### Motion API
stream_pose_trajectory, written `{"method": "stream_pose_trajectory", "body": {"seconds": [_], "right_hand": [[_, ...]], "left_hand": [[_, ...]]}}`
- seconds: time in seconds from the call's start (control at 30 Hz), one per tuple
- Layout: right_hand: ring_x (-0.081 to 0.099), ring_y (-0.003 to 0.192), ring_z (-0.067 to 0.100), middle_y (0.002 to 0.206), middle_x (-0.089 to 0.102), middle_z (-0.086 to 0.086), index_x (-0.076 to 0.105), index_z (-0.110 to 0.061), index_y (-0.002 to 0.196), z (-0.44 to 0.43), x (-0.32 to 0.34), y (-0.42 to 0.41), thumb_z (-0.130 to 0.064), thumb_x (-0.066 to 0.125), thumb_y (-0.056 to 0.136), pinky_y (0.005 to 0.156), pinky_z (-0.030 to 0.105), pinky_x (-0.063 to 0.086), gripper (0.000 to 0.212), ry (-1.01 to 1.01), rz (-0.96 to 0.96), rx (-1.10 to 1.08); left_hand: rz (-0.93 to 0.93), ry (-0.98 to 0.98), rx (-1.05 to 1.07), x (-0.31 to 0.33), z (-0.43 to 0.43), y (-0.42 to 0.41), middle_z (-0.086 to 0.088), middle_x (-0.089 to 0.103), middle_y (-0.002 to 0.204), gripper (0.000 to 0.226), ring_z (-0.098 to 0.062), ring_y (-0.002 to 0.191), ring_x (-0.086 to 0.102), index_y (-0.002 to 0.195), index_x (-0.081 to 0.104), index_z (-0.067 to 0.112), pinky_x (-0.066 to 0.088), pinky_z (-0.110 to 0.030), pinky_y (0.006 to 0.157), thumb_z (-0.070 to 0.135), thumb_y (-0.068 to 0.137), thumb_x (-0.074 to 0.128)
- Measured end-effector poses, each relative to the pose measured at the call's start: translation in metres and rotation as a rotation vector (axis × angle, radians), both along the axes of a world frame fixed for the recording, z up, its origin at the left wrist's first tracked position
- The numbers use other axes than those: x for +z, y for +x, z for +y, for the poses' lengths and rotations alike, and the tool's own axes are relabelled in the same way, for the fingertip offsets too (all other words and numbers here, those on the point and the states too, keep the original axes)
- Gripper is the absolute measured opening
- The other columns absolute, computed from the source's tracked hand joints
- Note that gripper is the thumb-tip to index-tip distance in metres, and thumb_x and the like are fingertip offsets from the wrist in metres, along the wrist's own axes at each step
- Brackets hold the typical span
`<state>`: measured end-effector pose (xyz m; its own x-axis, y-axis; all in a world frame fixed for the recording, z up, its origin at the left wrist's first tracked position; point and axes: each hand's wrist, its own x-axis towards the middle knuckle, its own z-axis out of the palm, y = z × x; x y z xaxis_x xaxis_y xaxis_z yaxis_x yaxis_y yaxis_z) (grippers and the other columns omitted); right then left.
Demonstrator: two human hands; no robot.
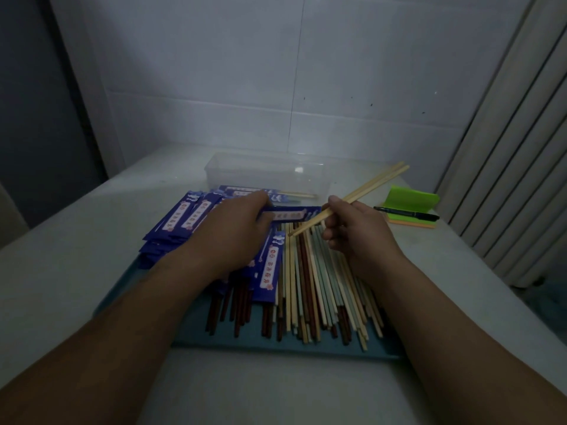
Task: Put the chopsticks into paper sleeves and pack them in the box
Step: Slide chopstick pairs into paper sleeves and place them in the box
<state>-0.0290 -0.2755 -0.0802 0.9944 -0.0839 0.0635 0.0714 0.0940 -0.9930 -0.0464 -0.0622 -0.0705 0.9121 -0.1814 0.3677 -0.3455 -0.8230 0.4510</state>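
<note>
Head view. Both forearms are being extended from the lower edge over a blue tray [245,340] that is resting on the pale bench [61,286]. The left hand [233,228] is being held palm down, its fingers curled round one end of a blue paper sleeve [291,214], which is being kept roughly level above the tray. The right hand [352,228] is being held with its back turned up, the thumb and curled fingers pinching a pale pair of chopsticks [368,188]; the pair is being held tilted, upper ends towards the far right, lower ends just beneath the free end of the sleeve, and contact between them cannot be told. Loose chopsticks [310,286], pale, greenish and dark brown, are lying lengthwise in the tray, with a pile of sleeves [178,219] overlapping its left side. The clear box [214,176] is standing just beyond the tray, with one sleeved pair [245,190] lying in it. A black pen [405,212] is lying on a green note pad [411,196] at the right.
</note>
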Motion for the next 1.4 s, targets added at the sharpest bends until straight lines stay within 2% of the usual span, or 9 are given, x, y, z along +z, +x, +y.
{"method": "stream_pose_trajectory", "body": {"seconds": [0.27,0.43,0.6,0.7,0.83,0.93,1.03,1.23,1.4], "right_hand": [[0.057,0.052,0.015,0.065,0.061,0.004,0.067,-0.007,0.093,-0.006,0.000,0.001,-0.026,0.061,0.103,0.046,0.024,0.044,0.022,0.031,0.016,0.020],[0.057,0.053,0.014,0.068,0.063,0.003,0.065,-0.012,0.089,-0.007,0.003,0.002,-0.028,0.063,0.102,0.047,0.025,0.045,0.022,0.015,-0.002,0.063],[0.053,0.050,0.015,0.064,0.061,0.003,0.065,-0.011,0.085,-0.007,0.003,0.000,-0.025,0.062,0.102,0.046,0.026,0.042,0.023,-0.042,-0.047,0.053],[0.052,0.049,0.015,0.061,0.060,0.002,0.064,-0.011,0.082,-0.005,0.003,0.000,-0.023,0.061,0.102,0.046,0.026,0.040,0.024,-0.049,-0.065,0.018],[0.051,0.050,0.016,0.061,0.059,0.002,0.063,-0.011,0.080,-0.002,0.004,-0.001,-0.024,0.062,0.102,0.046,0.026,0.040,0.025,-0.074,-0.078,-0.004],[0.053,0.051,0.016,0.064,0.059,0.004,0.063,-0.010,0.083,0.004,0.004,-0.007,-0.026,0.062,0.102,0.048,0.026,0.042,0.024,-0.105,-0.082,0.041],[0.055,0.052,0.016,0.066,0.061,0.005,0.065,-0.011,0.084,0.010,0.005,-0.013,-0.027,0.062,0.102,0.050,0.027,0.044,0.025,-0.127,-0.106,0.106],[0.059,0.055,0.018,0.068,0.064,0.004,0.068,-0.012,0.086,0.009,0.007,-0.013,-0.029,0.062,0.102,0.051,0.028,0.046,0.025,-0.144,-0.130,0.143],[0.053,0.052,0.015,0.063,0.056,-0.001,0.067,-0.011,0.091,-0.014,0.015,0.001,-0.026,0.057,0.105,0.048,0.026,0.041,0.023,0.086,-0.158,-0.022]], "left_hand": [[0.056,-0.432,0.036,0.017,-0.003,-0.010,-0.003,0.066,0.085,0.022,-0.019,0.078,0.064,0.088,0.060,0.024,0.048,-0.037,0.065,0.022,0.105,0.046],[0.085,-0.479,0.072,0.015,0.000,-0.007,-0.018,0.060,0.077,0.031,-0.021,0.067,0.054,0.082,0.058,-0.001,0.039,-0.036,0.064,0.021,0.102,0.047],[0.059,-0.294,0.097,0.007,0.001,-0.003,-0.001,0.064,0.082,0.026,-0.016,0.077,0.062,0.088,0.063,0.017,0.046,-0.034,0.068,0.036,0.102,0.052],[-0.066,-0.068,0.130,-0.001,0.000,0.000,0.002,0.059,0.105,0.036,-0.018,0.100,0.058,0.106,0.065,0.029,0.048,-0.041,0.086,0.061,0.099,0.051],[-0.188,0.153,0.162,0.002,0.002,-0.004,0.002,0.050,0.139,0.058,-0.023,0.129,0.044,0.129,0.062,0.039,0.033,-0.054,0.106,0.078,0.092,0.042],[-0.191,0.207,0.099,0.006,-0.008,-0.009,0.007,0.057,0.138,0.058,-0.018,0.127,0.051,0.139,0.054,0.039,0.028,-0.049,0.110,0.074,0.094,0.041],[-0.166,0.136,0.007,0.010,-0.017,-0.015,0.007,0.058,0.144,0.058,-0.017,0.128,0.056,0.149,0.044,0.033,0.038,-0.044,0.109,0.059,0.098,0.052],[-0.137,0.032,-0.049,0.011,-0.020,-0.020,0.005,0.063,0.131,0.040,-0.016,0.115,0.061,0.140,0.053,0.028,0.052,-0.041,0.095,0.043,0.102,0.055],[-0.150,0.068,-0.046,0.010,-0.017,-0.017,0.002,0.064,0.135,0.040,-0.019,0.123,0.059,0.141,0.056,0.025,0.049,-0.042,0.103,0.038,0.103,0.056]]}}
